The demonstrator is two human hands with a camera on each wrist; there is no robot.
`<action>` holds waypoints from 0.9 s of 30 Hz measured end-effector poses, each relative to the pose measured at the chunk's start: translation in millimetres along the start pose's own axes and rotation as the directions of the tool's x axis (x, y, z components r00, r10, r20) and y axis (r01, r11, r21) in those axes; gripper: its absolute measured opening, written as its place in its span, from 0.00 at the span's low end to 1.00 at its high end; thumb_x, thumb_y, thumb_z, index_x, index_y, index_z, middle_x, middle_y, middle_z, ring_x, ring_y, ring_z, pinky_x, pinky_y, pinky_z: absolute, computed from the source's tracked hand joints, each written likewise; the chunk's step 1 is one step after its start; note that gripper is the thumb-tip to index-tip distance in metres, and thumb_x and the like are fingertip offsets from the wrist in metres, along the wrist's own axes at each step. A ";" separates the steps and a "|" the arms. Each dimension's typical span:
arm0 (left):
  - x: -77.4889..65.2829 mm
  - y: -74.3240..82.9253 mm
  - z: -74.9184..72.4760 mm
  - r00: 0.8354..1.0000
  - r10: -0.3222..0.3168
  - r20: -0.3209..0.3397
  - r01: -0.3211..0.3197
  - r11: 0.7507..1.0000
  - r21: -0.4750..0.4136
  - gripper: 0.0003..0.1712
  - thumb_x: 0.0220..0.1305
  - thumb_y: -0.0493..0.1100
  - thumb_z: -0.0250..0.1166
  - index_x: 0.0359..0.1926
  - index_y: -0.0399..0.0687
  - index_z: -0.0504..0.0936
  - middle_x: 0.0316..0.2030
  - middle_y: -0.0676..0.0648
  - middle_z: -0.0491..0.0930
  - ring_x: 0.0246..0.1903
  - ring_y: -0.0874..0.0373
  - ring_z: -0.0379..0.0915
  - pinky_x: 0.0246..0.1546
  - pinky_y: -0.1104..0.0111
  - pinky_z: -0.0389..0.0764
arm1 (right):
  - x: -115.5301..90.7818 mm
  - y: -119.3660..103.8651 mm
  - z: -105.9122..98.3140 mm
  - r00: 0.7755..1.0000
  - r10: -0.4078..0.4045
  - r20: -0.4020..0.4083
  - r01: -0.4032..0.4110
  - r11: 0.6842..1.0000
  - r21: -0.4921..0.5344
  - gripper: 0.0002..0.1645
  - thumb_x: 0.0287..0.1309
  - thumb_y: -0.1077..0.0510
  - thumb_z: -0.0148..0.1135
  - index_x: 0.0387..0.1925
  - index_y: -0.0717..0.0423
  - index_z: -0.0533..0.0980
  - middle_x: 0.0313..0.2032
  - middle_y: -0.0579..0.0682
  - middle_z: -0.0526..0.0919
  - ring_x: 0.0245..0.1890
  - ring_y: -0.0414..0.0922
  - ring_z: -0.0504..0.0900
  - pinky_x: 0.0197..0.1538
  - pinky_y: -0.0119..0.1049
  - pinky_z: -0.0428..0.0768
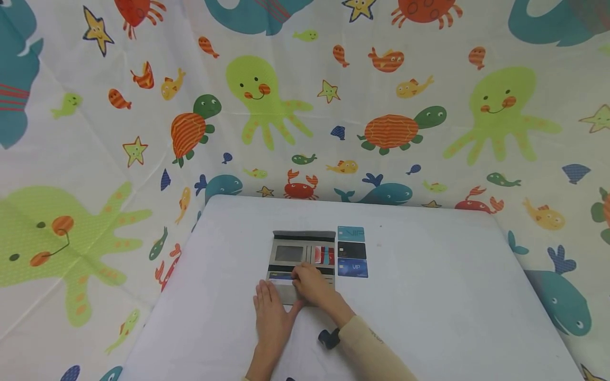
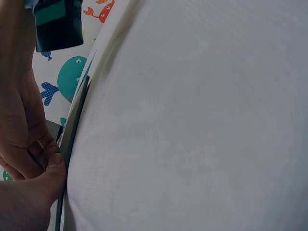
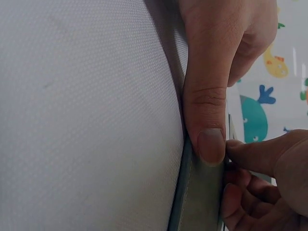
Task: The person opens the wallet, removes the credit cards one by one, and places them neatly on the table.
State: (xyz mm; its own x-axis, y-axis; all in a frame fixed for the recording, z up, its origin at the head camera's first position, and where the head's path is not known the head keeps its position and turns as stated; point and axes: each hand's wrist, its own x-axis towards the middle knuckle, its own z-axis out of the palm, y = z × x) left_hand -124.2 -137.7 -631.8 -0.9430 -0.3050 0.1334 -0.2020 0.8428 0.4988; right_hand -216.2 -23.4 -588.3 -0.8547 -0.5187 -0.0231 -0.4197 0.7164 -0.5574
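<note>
A grey wallet (image 1: 286, 294) lies unfolded on the white table, with a dark window pocket and slots. Its lower left slot shows a blue and gold card (image 1: 280, 275). My right hand (image 1: 312, 284), fingers curled, pinches at that card's right end; the pinched part is hidden behind the fingertips. My left hand (image 1: 274, 315) rests on the wallet's lower left edge with fingers straight. In the right wrist view the left thumb (image 3: 210, 144) presses the wallet's near edge, beside the right hand (image 3: 262, 192). A red and blue card (image 1: 324, 255) sits in the upper right slot.
Right of the wallet, a teal card (image 1: 350, 234), a black card (image 1: 351, 250) and a blue VIP card (image 1: 352, 268) lie in a column. A dark camera (image 1: 329, 338) is strapped at the right wrist. A sea-animal printed cloth (image 1: 295, 153) hangs behind the table (image 1: 443, 296).
</note>
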 end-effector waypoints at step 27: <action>11.5 -3.1 7.6 1.000 0.017 -0.017 -0.017 1.000 -0.001 0.61 0.54 0.64 0.73 0.69 0.19 0.60 0.71 0.21 0.57 0.73 0.29 0.53 0.72 0.39 0.58 | 13.9 9.2 8.0 0.999 0.029 -0.016 -0.028 0.998 0.059 0.04 0.65 0.59 0.65 0.35 0.54 0.78 0.35 0.47 0.76 0.32 0.39 0.73 0.37 0.29 0.78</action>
State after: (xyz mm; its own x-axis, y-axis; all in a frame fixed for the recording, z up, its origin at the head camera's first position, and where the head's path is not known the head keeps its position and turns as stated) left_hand -136.4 -140.4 -638.3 -0.9417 -0.2980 0.1560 -0.1858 0.8475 0.4972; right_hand -229.5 -27.8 -600.4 -0.8712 -0.4902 -0.0259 -0.3769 0.7017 -0.6046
